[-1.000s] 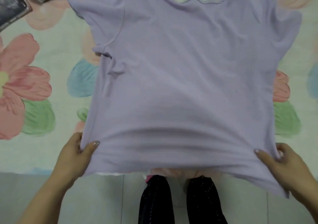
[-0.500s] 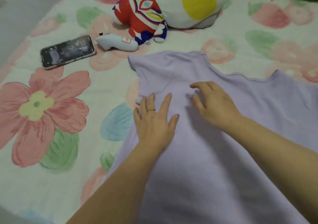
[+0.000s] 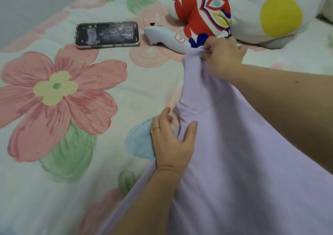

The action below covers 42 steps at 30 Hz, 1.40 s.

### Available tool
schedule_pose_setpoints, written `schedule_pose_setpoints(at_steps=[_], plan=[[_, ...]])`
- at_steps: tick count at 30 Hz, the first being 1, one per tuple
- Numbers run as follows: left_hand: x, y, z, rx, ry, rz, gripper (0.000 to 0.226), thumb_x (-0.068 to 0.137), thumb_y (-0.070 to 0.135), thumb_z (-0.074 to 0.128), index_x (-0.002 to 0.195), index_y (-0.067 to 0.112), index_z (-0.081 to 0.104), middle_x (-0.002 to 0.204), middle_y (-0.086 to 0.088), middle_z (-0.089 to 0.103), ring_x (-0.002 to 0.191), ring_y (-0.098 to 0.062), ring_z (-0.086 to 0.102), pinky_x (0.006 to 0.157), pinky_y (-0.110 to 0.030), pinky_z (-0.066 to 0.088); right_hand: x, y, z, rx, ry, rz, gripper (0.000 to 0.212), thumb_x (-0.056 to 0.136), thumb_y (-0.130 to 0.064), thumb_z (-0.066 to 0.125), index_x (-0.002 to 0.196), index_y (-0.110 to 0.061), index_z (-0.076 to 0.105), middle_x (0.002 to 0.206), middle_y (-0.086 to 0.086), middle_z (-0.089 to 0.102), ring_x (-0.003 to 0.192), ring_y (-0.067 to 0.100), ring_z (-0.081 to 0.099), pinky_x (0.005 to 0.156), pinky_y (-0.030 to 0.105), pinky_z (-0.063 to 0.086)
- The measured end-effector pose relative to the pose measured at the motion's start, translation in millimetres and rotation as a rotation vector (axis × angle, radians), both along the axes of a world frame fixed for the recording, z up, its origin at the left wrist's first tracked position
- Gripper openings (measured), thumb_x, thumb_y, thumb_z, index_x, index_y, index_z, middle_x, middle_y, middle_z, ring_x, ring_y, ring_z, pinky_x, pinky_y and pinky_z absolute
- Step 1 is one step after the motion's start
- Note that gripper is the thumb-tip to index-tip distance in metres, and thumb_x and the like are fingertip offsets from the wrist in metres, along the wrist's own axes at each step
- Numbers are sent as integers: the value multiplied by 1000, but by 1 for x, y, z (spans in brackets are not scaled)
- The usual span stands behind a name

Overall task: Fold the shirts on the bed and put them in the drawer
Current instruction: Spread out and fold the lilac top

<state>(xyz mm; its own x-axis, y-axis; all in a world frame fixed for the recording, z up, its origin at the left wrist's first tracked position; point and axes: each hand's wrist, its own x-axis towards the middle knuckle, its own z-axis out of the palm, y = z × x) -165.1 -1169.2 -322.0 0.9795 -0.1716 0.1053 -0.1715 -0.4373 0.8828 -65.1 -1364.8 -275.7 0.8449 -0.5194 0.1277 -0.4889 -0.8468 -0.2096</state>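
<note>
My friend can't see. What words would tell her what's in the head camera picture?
Two hands work a lilac shirt on a flowered bedspread: the right hand pinches its top corner beside a plush toy, the left hand holds its side edge. A phone lies to the left.

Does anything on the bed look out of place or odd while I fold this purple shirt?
Nothing is spilled or damaged. A phone and a pale blue gadget lie on the bedspread beside the shirt, and the right hand pinches the shirt's corner against a plush toy.
</note>
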Motion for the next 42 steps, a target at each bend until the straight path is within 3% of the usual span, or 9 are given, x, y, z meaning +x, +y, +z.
schedule_pose_setpoints(at_steps=[4,8,12,15,28,32,35,39,42], plan=[[2,38,13,221,-95,-141,34,75,28,61,94,0,67,86,-16,64,81,-35,63,77,-34,43,8,-24,13,173,14,-90,10,88,-33,54,95,-26,58,112,11,60,113,33,47,96,43,38],[-10,95,23,456,-307,-175,37,76,37,52,76,4,70,76,-14,59,67,-30,58,64,-30,36,-5,-5,16,125,14,-54,38,86,-37,58,122,-28,49,130,11,47,124,32,37,101,46,34],[-36,146,22,482,-292,-158,62,86,58,41,74,6,72,74,-11,57,71,-20,42,63,-31,36,-40,46,34,155,149,686,37,76,-40,67,111,-33,60,115,-3,52,112,22,40,90,43,35],[-56,162,20,491,-224,-184,67,87,61,37,78,5,74,78,-13,62,74,-24,53,67,-31,40,-62,69,25,-52,394,858,31,79,-38,66,109,-36,59,118,-10,46,114,18,32,79,31,21],[-88,200,47,609,67,-75,31,78,32,49,62,8,62,60,-17,61,54,-35,62,44,-31,43,-68,64,29,-91,201,706,7,84,-14,62,88,-10,65,91,6,64,100,30,48,82,40,26],[-75,205,51,437,373,153,33,89,24,53,64,26,32,52,2,45,70,-40,58,54,-33,25,-50,70,27,-167,134,669,9,86,-16,60,89,-10,66,89,9,65,101,32,46,84,41,22],[-58,206,46,637,451,71,24,95,35,41,75,23,36,73,-6,53,76,-31,53,64,-32,33,-46,86,7,-242,247,611,21,90,-21,53,105,-12,63,109,11,60,112,30,39,83,39,21],[-54,213,49,950,347,-85,23,94,42,39,91,20,45,92,-13,65,89,-33,60,68,-36,44,-86,110,-3,-148,7,202,40,90,-29,49,128,-17,50,127,15,46,119,32,38,89,39,28],[-62,201,58,918,-46,-43,44,82,41,43,101,6,62,90,-24,66,86,-43,60,72,-47,43,-159,137,-5,30,-270,39,45,90,-27,43,127,-2,50,127,24,50,118,40,45,96,41,32]])
